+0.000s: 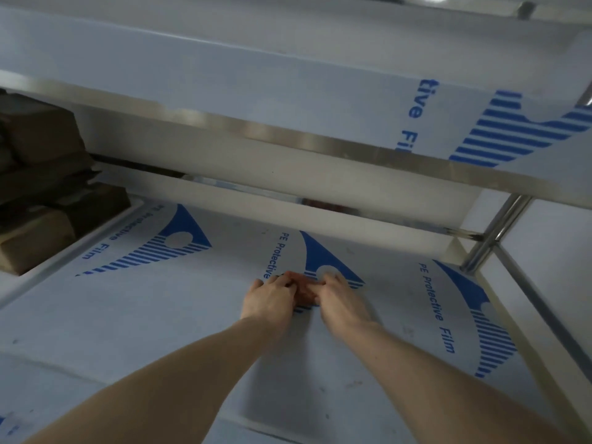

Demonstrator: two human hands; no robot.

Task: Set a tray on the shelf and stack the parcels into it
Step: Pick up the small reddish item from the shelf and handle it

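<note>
My left hand (269, 296) and my right hand (339, 299) meet low over the middle of the lower shelf (160, 315). Their curled fingers touch each other, and I see no object between them, though the spot is blurred. Brown paper-wrapped parcels (41, 133) are stacked at the far left, with one more parcel (32, 238) lying in front of the stack. They sit in a white tray (96, 240) whose rim runs along the shelf's left side. Both hands are well to the right of the tray and the parcels.
The shelf is covered in white film printed in blue. An upper shelf (288, 100) overhangs close above, and a crossbar (320, 216) runs behind the hands. A steel post (493, 232) stands at the right rear corner, beside the shelf's right edge.
</note>
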